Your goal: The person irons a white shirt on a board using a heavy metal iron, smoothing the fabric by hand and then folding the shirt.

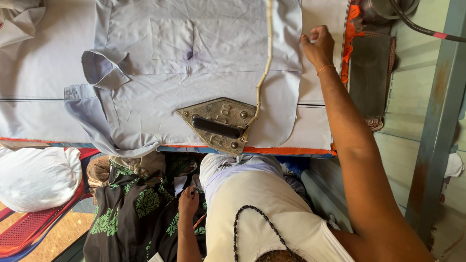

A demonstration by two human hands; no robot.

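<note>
Overhead view of an ironing surface. A pale blue shirt [204, 73] lies spread flat across the upper centre of the frame, collar [102, 68] to the left, chest pocket [171, 39] near the top. A heavy metal iron [218, 125] with a black handle rests on the shirt's lower edge at centre frame, untouched by either hand; its pale cord [266, 58] runs up the shirt to the top edge. The right hand [318, 46], upper right, presses on the shirt's hem side, fingers curled together and pinching the fabric edge. The left hand [188, 201], lower centre, rests with loosely spread fingers on a dark green-patterned cloth [141, 204] below the board. A white bundle [36, 177] sits at lower left on a red rack [29, 228].
</note>
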